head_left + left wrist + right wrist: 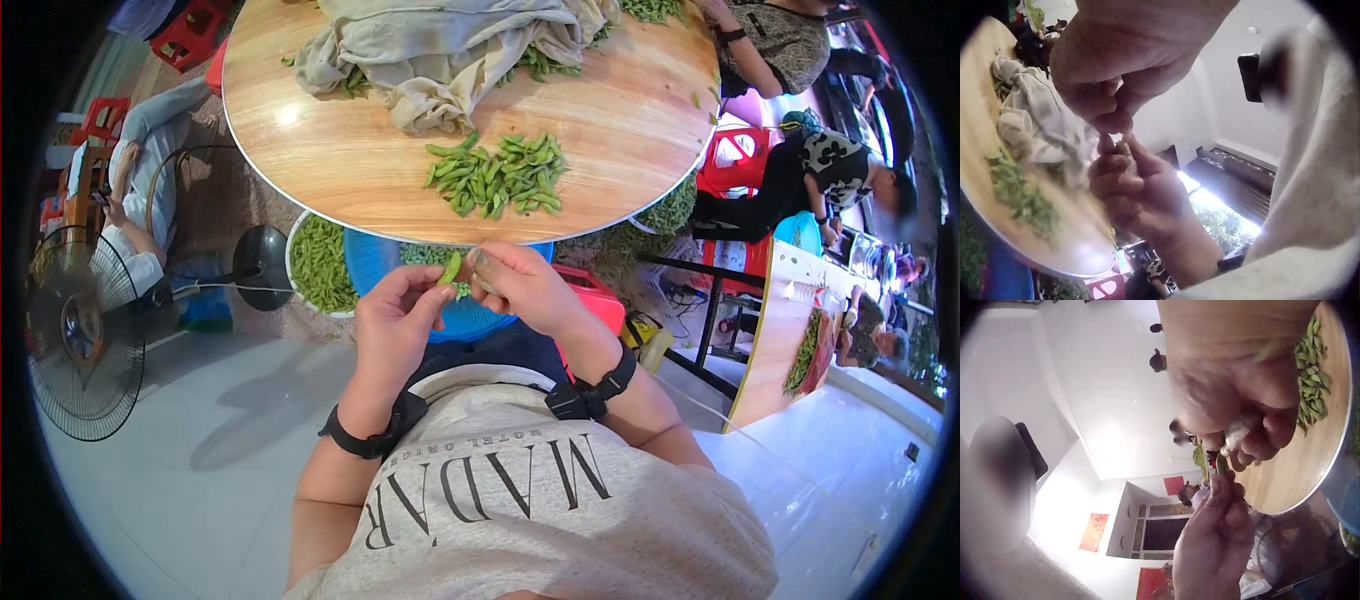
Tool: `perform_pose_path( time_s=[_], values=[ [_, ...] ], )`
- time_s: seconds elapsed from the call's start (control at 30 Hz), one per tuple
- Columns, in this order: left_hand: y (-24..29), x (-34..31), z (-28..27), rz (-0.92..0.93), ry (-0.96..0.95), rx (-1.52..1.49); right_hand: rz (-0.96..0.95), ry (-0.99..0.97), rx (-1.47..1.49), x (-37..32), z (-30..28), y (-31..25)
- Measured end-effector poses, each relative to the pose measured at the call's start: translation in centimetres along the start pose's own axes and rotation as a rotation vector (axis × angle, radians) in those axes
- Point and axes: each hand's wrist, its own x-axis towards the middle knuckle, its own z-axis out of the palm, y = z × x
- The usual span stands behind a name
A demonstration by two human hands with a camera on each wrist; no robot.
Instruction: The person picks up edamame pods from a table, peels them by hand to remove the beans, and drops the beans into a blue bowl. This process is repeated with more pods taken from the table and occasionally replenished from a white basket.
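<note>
Pinched between the thumb and fingers of my left hand (395, 315) is a green soybean pod (452, 267), tilted upward in the head view. My right hand (535, 295) meets it from the other side with curled fingers. In the right wrist view a whitish cover (1237, 434) on the right thumb is right at the pod's upper end. Both hands are over a blue basin (470, 322) with green beans in it, just off the table edge. A pile of soybean pods (495, 175) lies on the round wooden table (300, 150) in front.
A crumpled beige cloth (430, 50) covers more pods at the table's far side. Left of the blue basin stands a basin full of green pods (322, 262). A floor fan (85, 330) is farther left; red stools (735, 160) and seated people are around.
</note>
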Motion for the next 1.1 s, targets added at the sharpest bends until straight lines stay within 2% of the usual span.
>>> perform_pose_path(
  time_s=[0.27, 0.33, 0.43, 0.53, 0.63, 0.77, 0.83, 0.87, 0.93, 0.97, 1.1],
  values=[
    [-0.7, -0.3, 0.4, 0.184, 0.06, 0.174, -0.068, -0.038, 0.036, 0.3, 0.7, 0.8],
    [-0.6, -0.2, 0.3, 0.218, 0.068, 0.208, -0.088, -0.015, -0.013, 0.4, 0.9, 0.7],
    [-1.6, 0.2, 0.3, 0.45, 0.126, 0.377, -0.132, 0.086, -0.087, 0.4, 1.6, 0.5],
    [-1.6, 0.5, 0.3, 0.52, 0.132, 0.43, -0.166, 0.16, -0.11, 0.6, 2.1, 0.4],
    [-0.7, 0.5, 0.7, 0.324, 0.123, 0.253, -0.192, 0.18, -0.118, 1.0, 2.1, 0.7],
    [-0.7, 1.1, -0.1, -0.039, 0.044, -0.172, -0.271, 0.169, -0.187, 1.8, 2.0, 1.8],
    [-1.1, 1.9, -1.2, -0.222, -0.028, -0.461, -0.295, 0.091, -0.16, 2.0, 1.3, 2.6],
    [-1.1, 2.0, -1.4, -0.281, -0.033, -0.492, -0.299, 0.05, -0.142, 1.9, 1.2, 2.9],
    [-0.9, 2.2, -1.7, -0.401, -0.035, -0.551, -0.131, -0.035, -0.139, 1.9, 0.3, 2.7],
    [-1.1, 2.1, -1.7, -0.367, -0.025, -0.495, -0.055, -0.077, -0.139, 2.2, -0.1, 2.4],
    [-2.3, 1.8, -0.8, -0.227, 0.007, -0.225, -0.285, 0.062, -0.53, 2.8, -0.7, 2.1]
  ],
)
